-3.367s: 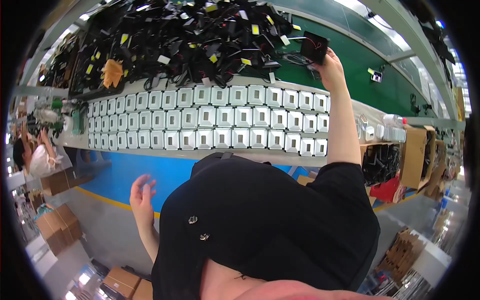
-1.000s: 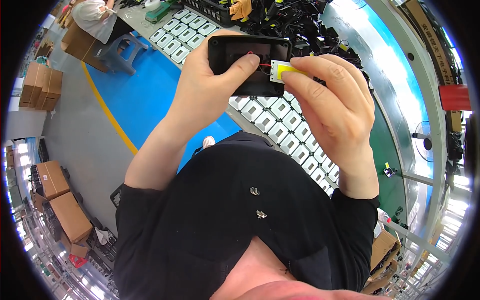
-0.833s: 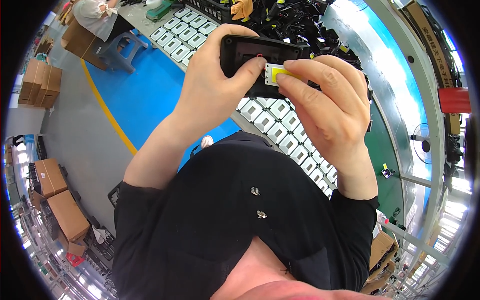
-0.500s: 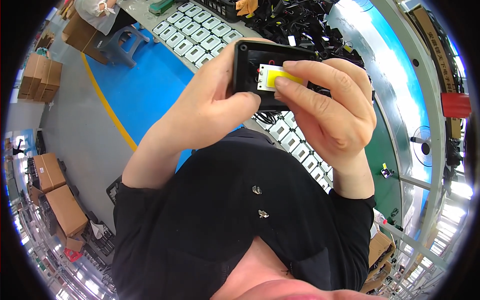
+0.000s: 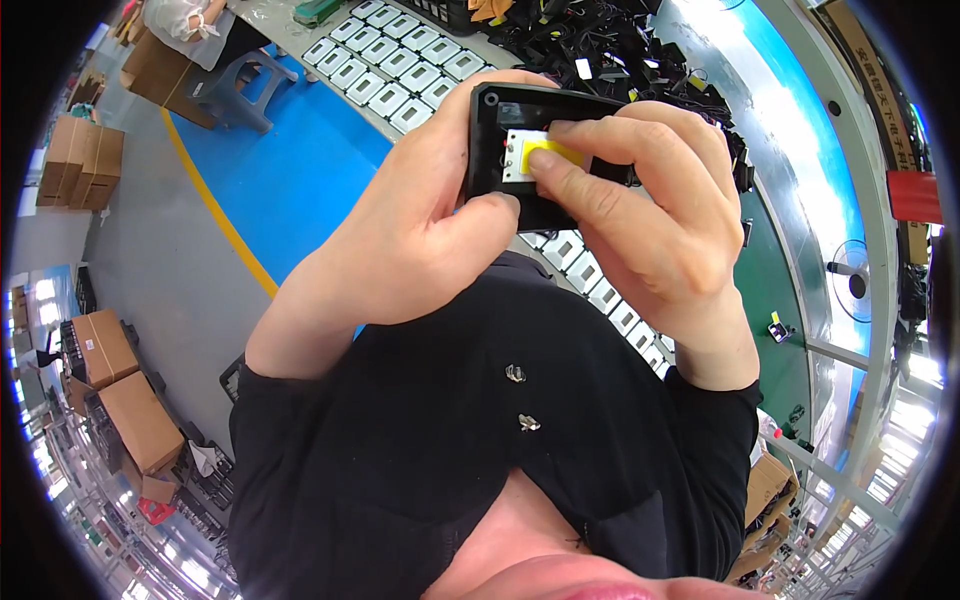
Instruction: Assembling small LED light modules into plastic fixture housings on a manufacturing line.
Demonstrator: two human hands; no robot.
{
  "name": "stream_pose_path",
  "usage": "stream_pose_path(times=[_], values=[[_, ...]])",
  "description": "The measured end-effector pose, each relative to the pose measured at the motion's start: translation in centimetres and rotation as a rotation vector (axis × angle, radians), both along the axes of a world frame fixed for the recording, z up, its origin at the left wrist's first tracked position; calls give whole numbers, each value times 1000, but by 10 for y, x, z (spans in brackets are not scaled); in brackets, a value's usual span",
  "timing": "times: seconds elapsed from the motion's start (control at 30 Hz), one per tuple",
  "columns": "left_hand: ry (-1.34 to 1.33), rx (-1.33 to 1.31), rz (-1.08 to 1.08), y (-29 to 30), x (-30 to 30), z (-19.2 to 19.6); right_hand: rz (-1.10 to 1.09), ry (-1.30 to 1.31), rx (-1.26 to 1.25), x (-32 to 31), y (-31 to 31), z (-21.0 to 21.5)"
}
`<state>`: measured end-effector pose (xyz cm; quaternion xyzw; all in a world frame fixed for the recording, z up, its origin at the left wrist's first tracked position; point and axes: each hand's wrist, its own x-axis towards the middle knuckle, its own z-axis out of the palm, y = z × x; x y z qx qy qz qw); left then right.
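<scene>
My left hand (image 5: 425, 205) is wrapped round a black plastic housing (image 5: 545, 212), its thumb along the near edge and its other fingers behind. Inside the open housing lies a small white LED board with a yellow panel (image 5: 514, 162). Red and dark wire ends show at the board's left edge. Thumb and forefinger of my right hand (image 5: 665, 200) pinch the board over its yellow face, covering its right part. Whether the board touches the housing's floor is hard to see.
Rows of white rectangular frames (image 5: 405, 65) cover the bench beyond and beneath my hands. A heap of black parts and cables (image 5: 610, 60) lies at the back. A grey stool (image 5: 245, 95) stands far left, near another person's hand (image 5: 205, 18). Cardboard boxes (image 5: 140, 420) sit at the left.
The right hand has brought the LED board slightly left within the housing. The left hand still holds the housing in nearly the same place.
</scene>
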<state>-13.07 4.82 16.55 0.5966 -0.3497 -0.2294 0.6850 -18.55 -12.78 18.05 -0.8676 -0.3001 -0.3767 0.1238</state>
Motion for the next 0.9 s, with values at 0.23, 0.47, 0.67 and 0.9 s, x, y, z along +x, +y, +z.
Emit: stream_pose_path(times=[0.23, 0.47, 0.67, 0.9], values=[[-93, 24, 46, -3, -10, 2, 1, 47, 12, -7, -1, 7], [-70, 0, 55, 1, -7, 3, 16, 62, -10, -2, 2, 9], [-217, -141, 187, 2, 0, -4, 85, 136, 81, 4, 5, 10], [-391, -85, 229, 5, -4, -3, 243, 772, 1216, 2, 10, -17]])
